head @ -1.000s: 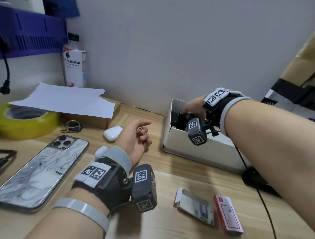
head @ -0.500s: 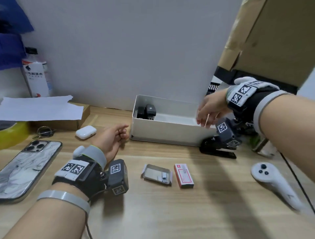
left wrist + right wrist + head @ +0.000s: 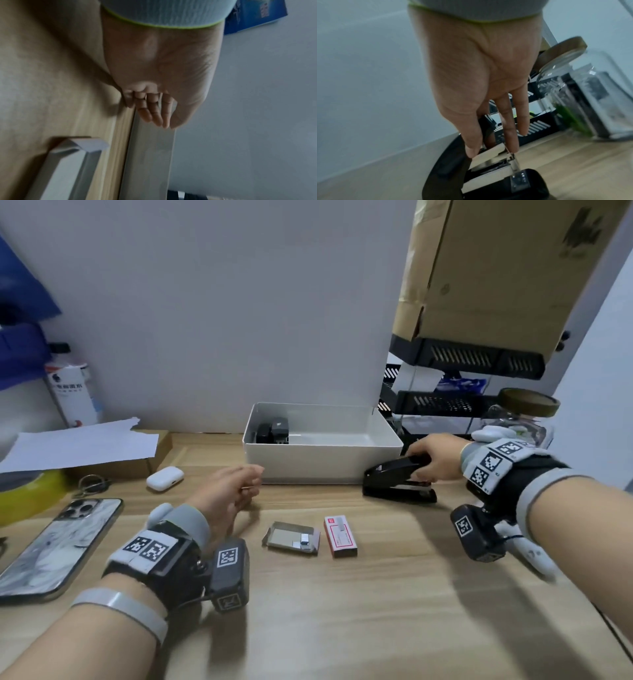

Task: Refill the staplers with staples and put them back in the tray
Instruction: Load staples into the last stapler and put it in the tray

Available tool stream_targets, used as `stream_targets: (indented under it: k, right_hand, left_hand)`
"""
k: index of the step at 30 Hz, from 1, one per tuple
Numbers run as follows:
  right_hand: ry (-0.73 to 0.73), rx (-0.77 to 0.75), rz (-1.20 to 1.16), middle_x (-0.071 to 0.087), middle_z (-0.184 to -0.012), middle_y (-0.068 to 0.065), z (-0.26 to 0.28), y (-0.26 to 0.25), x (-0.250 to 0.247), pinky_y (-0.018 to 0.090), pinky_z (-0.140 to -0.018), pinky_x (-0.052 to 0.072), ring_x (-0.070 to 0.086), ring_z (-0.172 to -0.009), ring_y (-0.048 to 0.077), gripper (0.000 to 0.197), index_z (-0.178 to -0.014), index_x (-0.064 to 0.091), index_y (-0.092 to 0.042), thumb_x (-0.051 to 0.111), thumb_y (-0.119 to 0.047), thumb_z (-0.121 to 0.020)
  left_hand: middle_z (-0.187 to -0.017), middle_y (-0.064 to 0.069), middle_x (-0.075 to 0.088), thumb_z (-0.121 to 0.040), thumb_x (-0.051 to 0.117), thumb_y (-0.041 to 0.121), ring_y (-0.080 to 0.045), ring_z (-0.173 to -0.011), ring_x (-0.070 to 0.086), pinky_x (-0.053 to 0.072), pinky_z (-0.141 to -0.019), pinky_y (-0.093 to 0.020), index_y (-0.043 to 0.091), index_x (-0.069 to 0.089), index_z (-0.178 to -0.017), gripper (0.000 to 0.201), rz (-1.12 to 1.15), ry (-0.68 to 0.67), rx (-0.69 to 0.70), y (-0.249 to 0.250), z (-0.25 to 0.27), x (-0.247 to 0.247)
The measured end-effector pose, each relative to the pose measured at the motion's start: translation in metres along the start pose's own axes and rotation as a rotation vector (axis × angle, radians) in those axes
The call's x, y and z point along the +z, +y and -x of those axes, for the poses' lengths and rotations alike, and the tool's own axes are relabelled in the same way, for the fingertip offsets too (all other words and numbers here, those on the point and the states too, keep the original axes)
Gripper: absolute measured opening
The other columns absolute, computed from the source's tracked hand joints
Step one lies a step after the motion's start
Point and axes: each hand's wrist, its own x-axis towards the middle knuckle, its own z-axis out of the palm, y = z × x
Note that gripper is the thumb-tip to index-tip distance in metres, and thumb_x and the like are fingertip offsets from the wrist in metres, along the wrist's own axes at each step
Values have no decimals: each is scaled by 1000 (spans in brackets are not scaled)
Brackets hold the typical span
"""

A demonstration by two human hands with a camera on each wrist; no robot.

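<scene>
Wooden desk: right hand grips stapler beside tray, likely for refilling; left hand rests loosely open, empty

Left hand rests beside white tray.

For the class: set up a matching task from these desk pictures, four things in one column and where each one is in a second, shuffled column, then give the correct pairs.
Things
1. large black stapler
2. small black staplers
3. red staple box
4. white earbud case

Places
A. inside the white tray, at its left end
B. on the desk right of the tray, gripped by the right hand
C. on the desk near the left hand, beside the cardboard box
D. on the desk, just right of the open staple tray

Pairs: 1-B, 2-A, 3-D, 4-C
</scene>
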Motion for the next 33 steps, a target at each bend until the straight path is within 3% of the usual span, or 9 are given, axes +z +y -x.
stream_targets:
  k: [3,6,10,12,14,17,22,29,33]
  right_hand:
    - [39,-138,-77,63,-93,-12,1,-19,0,31,-81,51,62,-89,15,31,-112,64,-29,69,-40,-84]
    - [82,-264,-162,64,-97,-10,1,-55,5,28,-82,48,61,-91,15,31,-114,65,-31,69,-38,-84]
    - [86,-367,-212,68,-105,-4,-4,-95,10,31,-85,49,62,-96,19,30,-116,65,-28,67,-36,-87]
    - [78,-385,-159,66,-108,-2,-7,-109,10,29,-81,45,60,-97,20,31,-117,63,-24,65,-36,-89]
    - [73,-384,-90,65,-109,0,-10,-121,9,27,-78,41,59,-97,21,31,-117,60,-21,65,-34,-89]
    - [64,-404,-65,66,-113,1,-13,-139,6,29,-79,41,61,-104,25,36,-121,55,-24,65,-23,-87]
    - [23,-543,20,64,-118,2,-17,-174,7,35,-84,48,60,-107,27,42,-122,54,-30,54,-10,-85]
    - [-19,-605,169,59,-122,0,-24,-186,9,38,-91,49,58,-113,27,52,-127,56,-37,53,-8,-85]
    - [-31,-611,173,61,-117,0,-28,-188,9,42,-89,52,60,-108,28,48,-121,56,-39,55,-9,-83]
  left_hand:
    - [-92,4,71,-88,71,14,-12,-89,64,45,-86,-32,18,72,-108,20,-286,-119,73,16,6,14]
    - [-110,1,73,-86,74,10,-13,-105,67,51,-96,-31,22,70,-118,34,-540,-238,111,23,6,25]
    - [-113,0,73,-84,75,7,-13,-105,68,53,-95,-30,22,65,-126,45,-756,-288,85,17,3,22]
    - [-112,1,73,-84,76,9,-9,-100,67,50,-85,-19,22,64,-126,45,-774,-254,78,14,2,15]
    - [-109,2,73,-84,77,9,-7,-96,66,48,-84,-14,19,66,-123,42,-742,-204,84,7,-2,8]
    - [-104,0,76,-82,79,12,-11,-95,69,49,-95,-25,21,71,-113,34,-659,-163,108,-4,-10,3]
    - [-100,-8,77,-78,82,11,-14,-89,68,51,-93,-28,26,76,-94,22,-543,-177,129,-11,-18,4]
    - [-97,-3,79,-75,84,10,-11,-87,71,52,-93,-25,19,80,-95,22,-474,-181,85,-14,-23,1]
    - [-98,-3,80,-71,88,15,-14,-94,72,50,-102,-31,22,81,-94,25,-480,-174,60,-15,-27,-3]
